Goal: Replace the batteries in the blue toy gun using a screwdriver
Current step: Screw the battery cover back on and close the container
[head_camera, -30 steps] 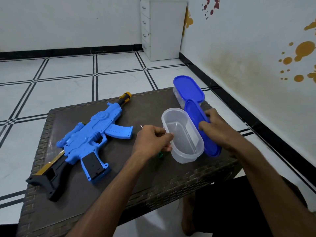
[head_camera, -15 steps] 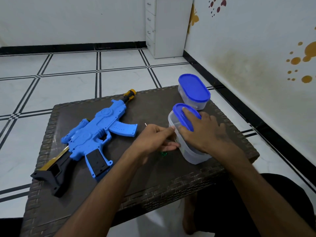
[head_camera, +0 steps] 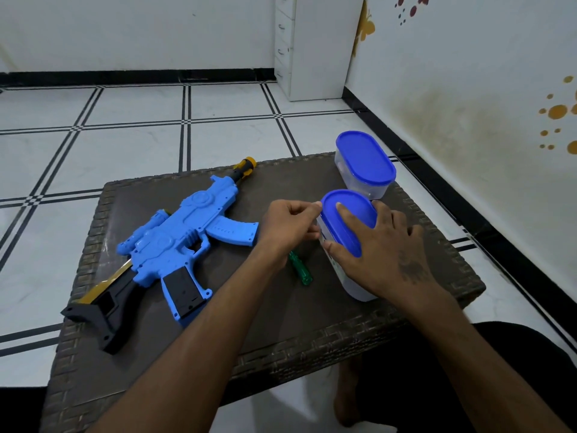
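At a woven brown desk (head_camera: pixel 437 245), we are looking down on the blue toy gun (head_camera: pixel 184 242), which is lying flat on its side at the left, muzzle pointing away and black stock toward the near left corner. We are judging it a light, hollow shell of hard moulded plastic, stiff and a little slick, best taken around the thick body or the grip and pinned flat while a screw is being turned; the orange muzzle tip looks the likeliest part to snap.

Our right hand (head_camera: pixel 384 254) is pressing down on the blue lid (head_camera: pixel 346 220) of the near clear container (head_camera: pixel 349 282), its fingers spread and lying nearly straight across the top. Our left hand (head_camera: pixel 290 226) is resting against the container's left side, its fingers curled toward the lid's rim; whether they are pinching the rim or something small, we cannot tell.

The green-handled screwdriver (head_camera: pixel 299 270) is lying on the desk between the gun and the container, its shaft disappearing under the left wrist. A second lidded container (head_camera: pixel 365 164) is standing at the far right corner. Neither box is showing its contents clearly, no batteries are in view, and we are not making out a battery cover or its screw on the gun.
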`<state>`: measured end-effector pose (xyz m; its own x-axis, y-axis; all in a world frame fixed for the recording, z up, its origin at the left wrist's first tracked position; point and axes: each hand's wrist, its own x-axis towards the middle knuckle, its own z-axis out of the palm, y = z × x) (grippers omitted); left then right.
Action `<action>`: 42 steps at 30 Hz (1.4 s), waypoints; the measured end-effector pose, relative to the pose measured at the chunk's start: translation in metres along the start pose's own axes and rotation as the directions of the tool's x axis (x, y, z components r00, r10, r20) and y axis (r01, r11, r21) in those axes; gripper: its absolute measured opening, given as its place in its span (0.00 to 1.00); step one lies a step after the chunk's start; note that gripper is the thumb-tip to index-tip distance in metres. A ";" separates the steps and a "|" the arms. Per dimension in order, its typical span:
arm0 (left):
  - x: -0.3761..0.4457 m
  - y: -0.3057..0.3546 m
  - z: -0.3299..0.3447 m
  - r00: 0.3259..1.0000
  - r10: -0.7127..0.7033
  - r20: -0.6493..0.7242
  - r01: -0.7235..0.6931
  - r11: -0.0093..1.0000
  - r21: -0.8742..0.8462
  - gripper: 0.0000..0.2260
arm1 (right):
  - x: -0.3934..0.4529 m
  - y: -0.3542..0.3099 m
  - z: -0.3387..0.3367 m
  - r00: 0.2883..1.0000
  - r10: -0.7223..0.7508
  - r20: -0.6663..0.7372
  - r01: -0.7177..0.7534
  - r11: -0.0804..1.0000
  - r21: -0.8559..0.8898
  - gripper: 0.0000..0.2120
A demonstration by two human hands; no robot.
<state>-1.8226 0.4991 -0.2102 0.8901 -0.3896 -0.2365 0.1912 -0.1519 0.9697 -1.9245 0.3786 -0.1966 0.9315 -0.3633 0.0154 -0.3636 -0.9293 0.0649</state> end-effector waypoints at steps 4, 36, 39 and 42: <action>0.004 -0.002 0.003 1.000 0.006 -0.022 -0.006 1.000 -0.002 0.09 | -0.001 0.002 0.001 1.000 -0.002 0.004 0.002 1.000 0.001 0.34; 0.004 -0.001 0.012 0.970 0.235 -0.065 -0.201 0.921 0.334 0.12 | -0.003 -0.002 -0.014 0.995 0.094 0.022 -0.096 0.989 0.111 0.35; 0.004 0.000 0.012 0.972 0.227 -0.065 -0.194 0.924 0.331 0.12 | -0.003 -0.002 -0.012 0.993 0.102 0.053 -0.109 0.983 0.146 0.35; 0.005 -0.001 0.012 0.976 0.210 -0.051 -0.183 0.929 0.323 0.12 | -0.003 -0.003 -0.008 0.993 0.103 0.057 -0.111 0.982 0.156 0.35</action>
<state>-1.8234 0.4863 -0.2127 0.9305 -0.3655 -0.0236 -0.1190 -0.3627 0.9243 -1.9262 0.3832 -0.1885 0.8871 -0.4602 -0.0354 -0.4614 -0.8822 -0.0937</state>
